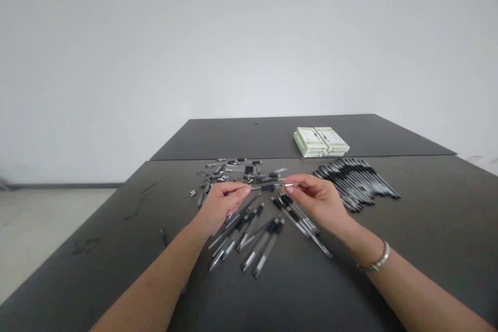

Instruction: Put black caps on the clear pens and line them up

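My left hand [222,201] pinches the rear part of a clear pen [267,187] with a black grip, holding it level above the table. At the pen's front end, the thumb and fingers of my right hand [317,198] close on a small silvery pen tip [288,185]. Whether the tip is joined to the barrel cannot be made out. Below my hands lie loose pens [249,238] with black grips, fanned toward me. Another small bunch of pens [301,218] rests under my right hand.
A neat row of many pens [358,181] lies to the right. Behind it stand stacked green-and-white boxes [321,141]. Scattered pen parts [229,168] cover the table [116,233] beyond my left hand. A single dark piece [163,237] lies left of my forearm.
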Demonstrator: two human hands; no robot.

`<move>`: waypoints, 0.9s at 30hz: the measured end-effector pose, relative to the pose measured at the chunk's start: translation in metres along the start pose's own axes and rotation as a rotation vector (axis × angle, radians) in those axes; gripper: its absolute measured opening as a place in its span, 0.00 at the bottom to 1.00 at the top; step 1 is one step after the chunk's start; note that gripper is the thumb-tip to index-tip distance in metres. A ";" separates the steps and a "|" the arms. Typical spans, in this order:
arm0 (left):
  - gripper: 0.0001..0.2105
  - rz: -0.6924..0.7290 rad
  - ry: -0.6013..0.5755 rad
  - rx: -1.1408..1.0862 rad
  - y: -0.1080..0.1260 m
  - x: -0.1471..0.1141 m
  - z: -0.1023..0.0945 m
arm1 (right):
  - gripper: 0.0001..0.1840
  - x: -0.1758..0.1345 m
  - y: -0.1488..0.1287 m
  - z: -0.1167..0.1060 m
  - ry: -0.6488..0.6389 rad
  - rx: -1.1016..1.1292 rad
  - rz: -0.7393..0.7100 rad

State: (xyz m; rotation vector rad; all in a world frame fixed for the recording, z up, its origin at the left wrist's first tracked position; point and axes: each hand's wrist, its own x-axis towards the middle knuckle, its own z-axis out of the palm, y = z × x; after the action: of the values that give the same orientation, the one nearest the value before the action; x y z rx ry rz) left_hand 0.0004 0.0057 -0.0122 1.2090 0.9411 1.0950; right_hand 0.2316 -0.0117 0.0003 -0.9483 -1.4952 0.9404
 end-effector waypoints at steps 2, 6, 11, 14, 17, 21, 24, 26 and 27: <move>0.11 0.003 -0.007 0.006 0.000 0.000 0.000 | 0.11 0.000 0.001 0.000 -0.001 0.003 -0.002; 0.11 -0.008 -0.020 0.020 -0.001 0.000 -0.001 | 0.10 -0.001 0.003 0.000 -0.008 -0.017 -0.006; 0.12 -0.019 -0.032 0.040 -0.003 -0.001 0.000 | 0.10 -0.003 0.005 0.001 -0.034 -0.081 0.002; 0.13 -0.023 -0.039 0.064 -0.003 -0.002 0.000 | 0.11 -0.004 0.005 0.001 -0.047 -0.095 0.018; 0.14 -0.034 -0.045 0.072 -0.003 -0.003 0.000 | 0.11 -0.004 0.005 0.001 -0.046 -0.106 0.021; 0.14 -0.011 -0.041 0.125 -0.003 -0.003 0.000 | 0.12 -0.005 0.005 0.001 -0.027 -0.159 0.030; 0.14 0.016 -0.043 0.169 -0.002 -0.004 0.001 | 0.12 -0.005 0.004 0.002 -0.029 -0.181 0.034; 0.13 0.033 -0.043 0.197 0.000 -0.005 0.003 | 0.11 -0.005 0.003 0.002 -0.049 -0.183 0.029; 0.13 0.042 -0.040 0.212 0.001 -0.006 0.003 | 0.11 -0.005 0.002 0.002 -0.062 -0.185 0.023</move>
State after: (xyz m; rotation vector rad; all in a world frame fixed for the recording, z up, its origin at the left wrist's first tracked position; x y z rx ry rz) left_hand 0.0020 -0.0006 -0.0107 1.4239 1.0248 1.0185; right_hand 0.2305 -0.0153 -0.0038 -1.0799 -1.6481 0.8650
